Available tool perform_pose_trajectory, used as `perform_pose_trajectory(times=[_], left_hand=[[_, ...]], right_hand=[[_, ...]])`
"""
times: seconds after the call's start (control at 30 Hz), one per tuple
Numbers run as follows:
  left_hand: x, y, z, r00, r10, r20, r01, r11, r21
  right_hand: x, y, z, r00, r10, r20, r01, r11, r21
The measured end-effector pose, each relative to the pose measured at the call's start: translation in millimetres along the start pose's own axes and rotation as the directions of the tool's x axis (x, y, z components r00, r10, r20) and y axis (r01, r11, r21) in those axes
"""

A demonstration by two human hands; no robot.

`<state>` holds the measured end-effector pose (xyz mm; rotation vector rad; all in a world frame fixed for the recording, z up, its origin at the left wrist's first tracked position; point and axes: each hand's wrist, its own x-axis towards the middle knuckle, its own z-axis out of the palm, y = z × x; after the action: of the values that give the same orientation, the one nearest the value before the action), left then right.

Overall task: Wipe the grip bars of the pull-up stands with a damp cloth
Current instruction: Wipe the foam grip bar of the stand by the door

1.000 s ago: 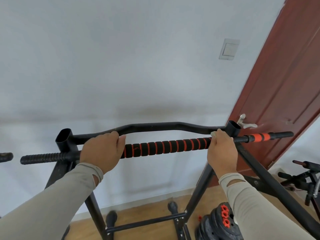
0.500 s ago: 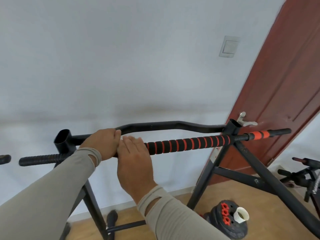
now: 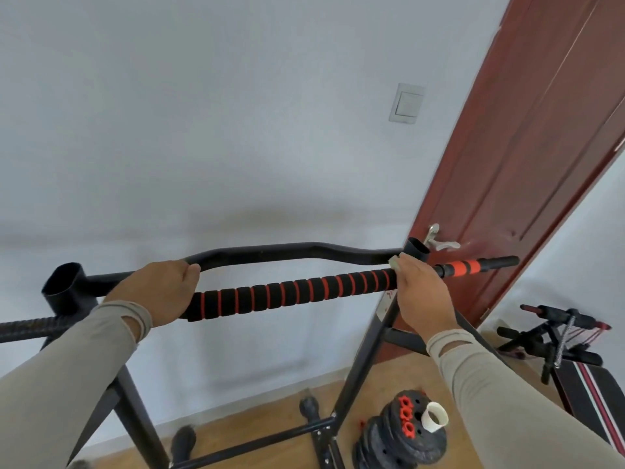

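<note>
Bar (image 3: 291, 294), black foam, red-ringed, level.

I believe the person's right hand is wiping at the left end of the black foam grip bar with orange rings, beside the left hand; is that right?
Not quite: the head view shows the right hand at the right end of the black foam grip bar with orange rings, by the upright tube socket. The left hand holds the left end.
</note>
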<state>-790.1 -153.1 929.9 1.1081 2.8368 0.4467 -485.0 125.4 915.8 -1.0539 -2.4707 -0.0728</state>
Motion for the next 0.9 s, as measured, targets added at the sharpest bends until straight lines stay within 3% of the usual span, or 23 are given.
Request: perform_pose_trajectory(times=[0.07,0.17,0.3,0.43,0.6,0.8,0.9], left_hand=[[-6,0,-2,0.997,-0.006,-0.079,0.006,1.0,-0.008],[-29,-1,8,0.931,0.08,-0.356,-0.062,0.996,0.06],[-42,-2,20,0.915,0.129,-0.382,-0.107,0.991,0.078],[-30,1,13,0.954,0.049,-0.295,-0.025,0.996,0.084],[-21,3,6,0.99,0.004,-0.143,0.013,0.994,0.112],[-8,4,-7,0.99,-0.058,0.128,0.068,0.995,-0.078],[-4,1,-7,0.966,-0.094,0.24,0.146,0.967,-0.211]], right_hand=[[0,-9,6,0.995,0.091,-0.033,-0.086,0.988,0.131],[-2,-16,15,0.977,0.205,-0.061,-0.178,0.937,0.299],[-6,-15,11,0.973,0.213,-0.084,-0.163,0.903,0.398],[-5,-27,19,0.965,0.212,-0.152,-0.142,0.916,0.375],[-20,-102,34,0.974,0.019,-0.224,0.031,0.976,0.217],[-72,-258,57,0.931,-0.3,-0.207,0.357,0.866,0.35],[-80,-274,55,0.909,-0.367,-0.196,0.415,0.834,0.363]])
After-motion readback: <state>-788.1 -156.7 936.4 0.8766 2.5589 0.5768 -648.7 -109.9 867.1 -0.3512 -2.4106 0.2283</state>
